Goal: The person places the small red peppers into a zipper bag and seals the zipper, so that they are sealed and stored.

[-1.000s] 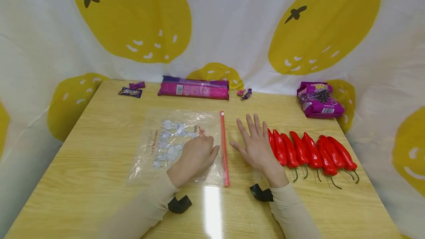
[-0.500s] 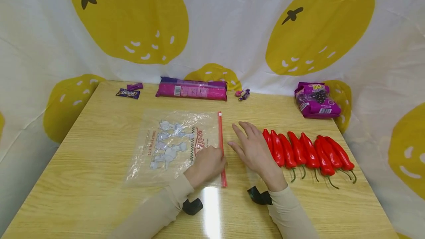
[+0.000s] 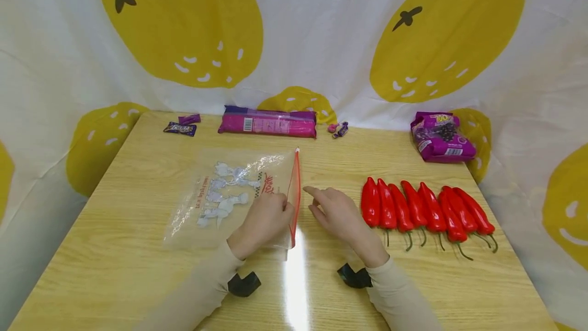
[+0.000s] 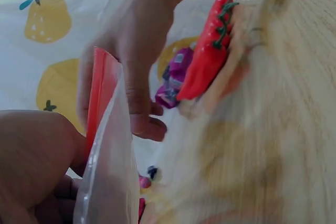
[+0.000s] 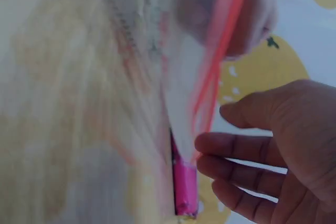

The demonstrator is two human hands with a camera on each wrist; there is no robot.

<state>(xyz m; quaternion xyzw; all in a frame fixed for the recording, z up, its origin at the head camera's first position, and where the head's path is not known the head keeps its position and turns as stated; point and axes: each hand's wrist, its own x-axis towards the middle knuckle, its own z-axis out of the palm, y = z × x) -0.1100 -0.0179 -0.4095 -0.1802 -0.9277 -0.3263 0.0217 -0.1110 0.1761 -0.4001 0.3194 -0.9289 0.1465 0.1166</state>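
A clear zip bag printed with grey animal figures and red lettering lies on the table. Its red zip edge is raised, and its two sides stand slightly apart. My left hand pinches one side of the bag near that edge, its fingertips partly hidden in the head view. Just right of the opening hovers my right hand, index finger extended toward the red edge. In the right wrist view, the right hand has loosely extended fingers right at the bag's opening, holding nothing.
Several red peppers with green stems lie in a row at right. Along the back are a long pink-purple packet, a purple grape-picture bag, small wrapped candies and dark wrapped sweets. A patterned cloth hangs behind.
The left hand has moved onto the red edge, then lifted it and drawn it slightly left, parting the mouth. The right hand has shifted left, away from the peppers, toward the opening.
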